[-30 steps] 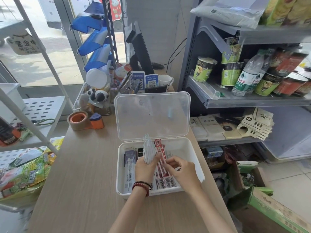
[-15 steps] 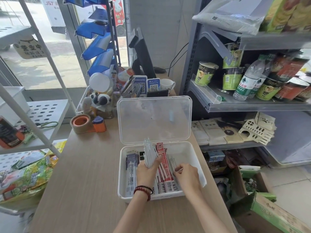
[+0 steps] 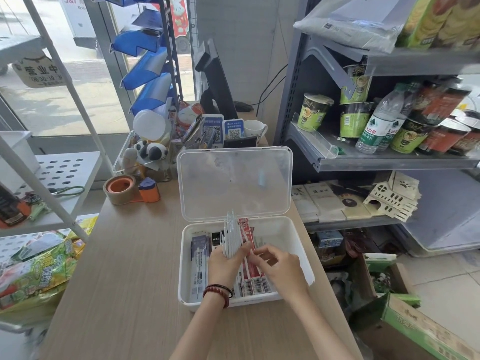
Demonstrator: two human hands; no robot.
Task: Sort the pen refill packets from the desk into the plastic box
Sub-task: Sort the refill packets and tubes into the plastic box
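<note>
Currently, the left hand [image 3: 223,266] gripped upright white packets [image 3: 231,237] in the box [image 3: 293,229], lower centre. The right hand [image 3: 280,266] curled at red packets [image 3: 255,278], grasp unclear. A loose grip could spill them.

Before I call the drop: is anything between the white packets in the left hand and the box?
Nothing visible. The lid stands open, and the left hand holds the white packets upright, already inside the box. Red packets lie close on their right, by the right hand.
</note>
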